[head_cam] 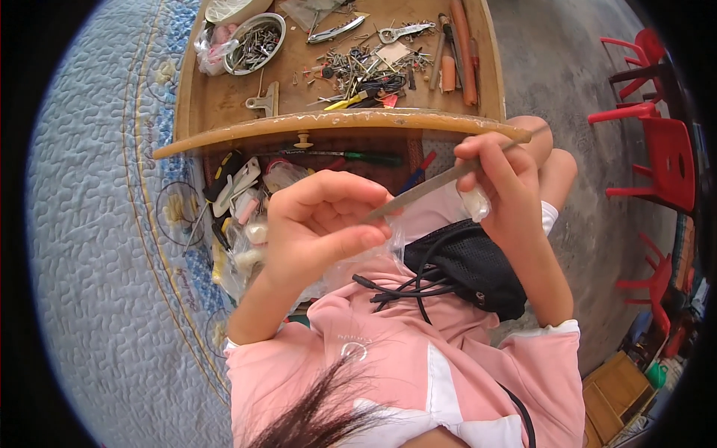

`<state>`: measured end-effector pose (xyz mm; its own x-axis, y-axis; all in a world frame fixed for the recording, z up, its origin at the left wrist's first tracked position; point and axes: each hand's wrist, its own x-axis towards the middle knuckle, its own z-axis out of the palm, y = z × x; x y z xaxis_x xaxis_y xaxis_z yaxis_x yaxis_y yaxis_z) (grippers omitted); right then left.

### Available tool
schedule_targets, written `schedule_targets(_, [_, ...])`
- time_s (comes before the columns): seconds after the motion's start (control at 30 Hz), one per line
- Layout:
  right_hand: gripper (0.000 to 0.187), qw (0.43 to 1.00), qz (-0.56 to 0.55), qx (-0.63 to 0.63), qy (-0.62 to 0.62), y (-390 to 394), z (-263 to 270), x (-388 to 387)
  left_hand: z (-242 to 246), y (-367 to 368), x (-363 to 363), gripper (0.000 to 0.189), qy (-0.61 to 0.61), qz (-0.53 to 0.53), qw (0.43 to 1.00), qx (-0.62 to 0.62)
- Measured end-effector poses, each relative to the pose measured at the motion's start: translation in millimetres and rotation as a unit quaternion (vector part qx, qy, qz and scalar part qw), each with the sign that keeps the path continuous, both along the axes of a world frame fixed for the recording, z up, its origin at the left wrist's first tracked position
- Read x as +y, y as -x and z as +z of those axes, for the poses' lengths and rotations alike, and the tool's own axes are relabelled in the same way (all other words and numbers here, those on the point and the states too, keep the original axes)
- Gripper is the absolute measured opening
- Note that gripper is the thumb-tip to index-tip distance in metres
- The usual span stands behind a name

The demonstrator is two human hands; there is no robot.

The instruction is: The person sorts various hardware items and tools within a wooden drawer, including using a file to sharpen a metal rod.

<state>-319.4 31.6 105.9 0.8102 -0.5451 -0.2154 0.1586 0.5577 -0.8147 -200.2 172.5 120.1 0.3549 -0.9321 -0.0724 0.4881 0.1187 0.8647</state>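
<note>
A long flat grey metal strip, perhaps a file (428,189), slants across my lap. My right hand (498,173) grips it near its upper end, with a crumpled bit of clear plastic (476,203) hanging under the fingers. At its lower end, my left hand (330,218) curls around the tip, thumb and fingers apart; whether they touch it is hard to tell. Beyond both hands, an open wooden drawer (224,115) holds a heap of screws and small metal parts (364,70), a metal bowl of nails or screws (257,43) and a bulldog clip (265,101).
Below the drawer front (347,119) lie a green-handled screwdriver (372,157) and plastic bags. A quilted blue cover (101,213) spreads at the left. On my lap rests a black mesh bag (476,269) with cords. Red chairs (669,157) stand on the concrete floor at the right.
</note>
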Motion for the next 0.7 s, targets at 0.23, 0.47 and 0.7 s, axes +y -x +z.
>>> schedule_targets(0.23, [0.023,0.947,0.039,-0.155,0.279,38,-20,5,-27,10,-15,0.009,0.056,0.093,0.990,0.088])
schedule_targets(0.47, [0.035,0.993,0.064,-0.094,0.010,101,-4,11,-47,11,-31,0.009,0.056,0.041,0.997,0.027])
schedule_targets(0.7, [0.034,0.795,-0.008,0.167,0.583,82,3,29,-53,19,-53,0.014,0.086,-0.041,0.984,0.148])
